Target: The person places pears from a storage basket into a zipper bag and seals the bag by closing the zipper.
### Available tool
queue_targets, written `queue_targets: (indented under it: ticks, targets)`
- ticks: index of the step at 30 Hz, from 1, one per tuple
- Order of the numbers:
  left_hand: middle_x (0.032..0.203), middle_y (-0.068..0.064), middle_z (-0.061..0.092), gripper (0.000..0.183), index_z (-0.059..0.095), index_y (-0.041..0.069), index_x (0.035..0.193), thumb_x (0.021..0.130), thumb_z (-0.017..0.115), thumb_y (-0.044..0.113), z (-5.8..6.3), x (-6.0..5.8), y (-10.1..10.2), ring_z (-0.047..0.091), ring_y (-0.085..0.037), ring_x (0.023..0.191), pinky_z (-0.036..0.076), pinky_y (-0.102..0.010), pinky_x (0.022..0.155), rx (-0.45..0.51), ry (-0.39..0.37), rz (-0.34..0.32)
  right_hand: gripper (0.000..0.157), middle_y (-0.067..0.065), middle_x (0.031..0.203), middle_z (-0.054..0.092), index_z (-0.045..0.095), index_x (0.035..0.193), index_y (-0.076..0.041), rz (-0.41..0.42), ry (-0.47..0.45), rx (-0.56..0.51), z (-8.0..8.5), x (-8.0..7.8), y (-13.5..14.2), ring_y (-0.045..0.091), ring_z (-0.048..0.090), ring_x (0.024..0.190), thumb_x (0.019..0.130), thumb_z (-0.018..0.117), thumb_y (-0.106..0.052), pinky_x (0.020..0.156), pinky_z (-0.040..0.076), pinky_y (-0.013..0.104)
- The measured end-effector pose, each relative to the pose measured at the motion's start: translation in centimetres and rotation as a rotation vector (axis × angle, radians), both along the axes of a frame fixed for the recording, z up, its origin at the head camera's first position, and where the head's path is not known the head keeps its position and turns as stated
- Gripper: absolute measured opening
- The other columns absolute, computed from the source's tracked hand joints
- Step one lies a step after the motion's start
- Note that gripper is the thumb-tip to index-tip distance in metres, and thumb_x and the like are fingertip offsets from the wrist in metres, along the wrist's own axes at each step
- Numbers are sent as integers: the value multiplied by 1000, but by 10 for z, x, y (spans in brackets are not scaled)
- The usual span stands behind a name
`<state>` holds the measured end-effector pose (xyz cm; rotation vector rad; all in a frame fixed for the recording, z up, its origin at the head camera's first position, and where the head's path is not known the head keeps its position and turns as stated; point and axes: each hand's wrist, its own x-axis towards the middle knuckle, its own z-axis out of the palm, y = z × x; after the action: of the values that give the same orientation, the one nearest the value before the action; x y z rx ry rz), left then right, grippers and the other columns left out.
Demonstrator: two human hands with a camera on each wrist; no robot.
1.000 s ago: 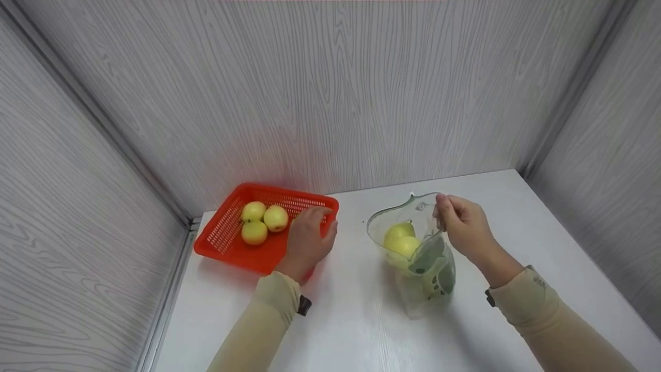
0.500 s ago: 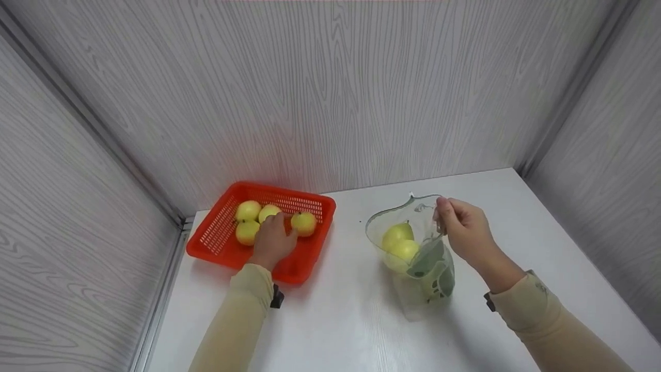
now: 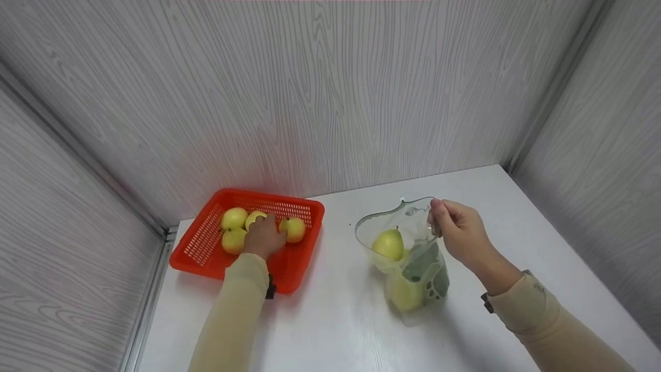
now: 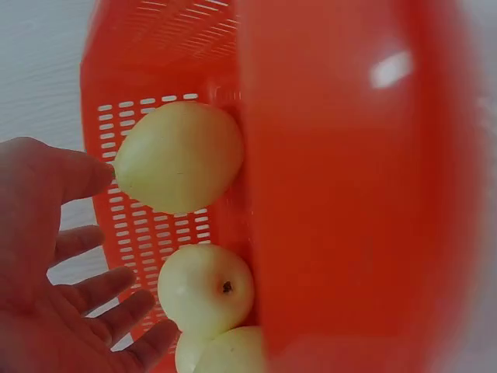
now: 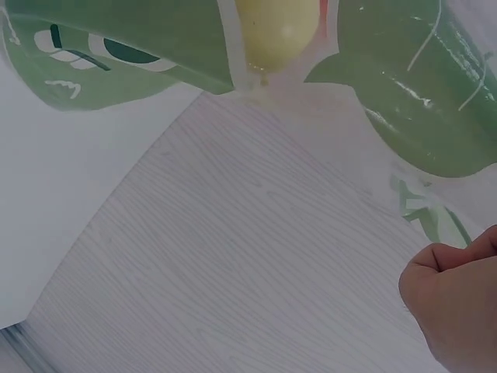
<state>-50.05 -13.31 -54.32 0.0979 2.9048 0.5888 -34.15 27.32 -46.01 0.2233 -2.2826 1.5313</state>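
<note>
My left hand (image 3: 264,238) reaches into a red plastic basket (image 3: 297,274), its fingers spread above the yellow-green pears. In the left wrist view the thumb tip is at the edge of one pear (image 4: 180,158), and the other fingers extend towards a second pear (image 4: 206,287). In the head view, one pear (image 3: 294,230) sits right of the hand and several lie to its left. My right hand (image 3: 459,225) pinches the rim of a clear plastic bag with green print (image 3: 439,281), holding its mouth wide. Inside are a pear (image 3: 388,244) near the top and another (image 3: 405,292) lower down.
Everything stands on a white tabletop (image 3: 335,320). A grey wood-grain panel (image 3: 330,103) rises behind it, with side panels at left and right. Bare tabletop lies between the basket and the bag.
My left hand has moved left, from the basket's right side to among the pears, uncovering the right-hand pear. In the bag, a pear has dropped lower. The right hand keeps holding the rim.
</note>
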Motion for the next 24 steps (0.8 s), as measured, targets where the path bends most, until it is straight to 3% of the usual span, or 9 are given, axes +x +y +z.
queue_targets:
  ticks: [6,11,18,24]
  targets:
    - [155,-21,42,64,35,13,160,104,52,39,5,-7,9,41,-46,137,33,-71,116,11,-97,20,39,2,66,54,62,74,-4,-3,24,11,1,7,-1,13,51,61,109,51,-15,56,48,22]
    - [141,-17,51,62,42,16,155,100,62,34,5,-8,13,47,-41,126,38,-68,114,6,-185,33,39,2,66,54,62,75,-2,-2,20,6,2,13,-3,13,50,62,109,52,-15,56,47,22]
    - [143,-16,55,72,39,14,158,96,69,35,-4,-4,11,51,-38,126,38,-61,118,24,-188,22,37,2,65,54,62,74,-5,26,46,1,2,19,-6,14,51,60,109,52,-11,55,48,22]
    - [151,-14,52,84,31,17,162,92,76,27,-16,-4,9,52,-36,131,36,-64,118,63,-202,28,36,2,65,54,63,74,-7,34,44,-5,2,22,-6,15,52,61,108,52,-9,56,48,22]
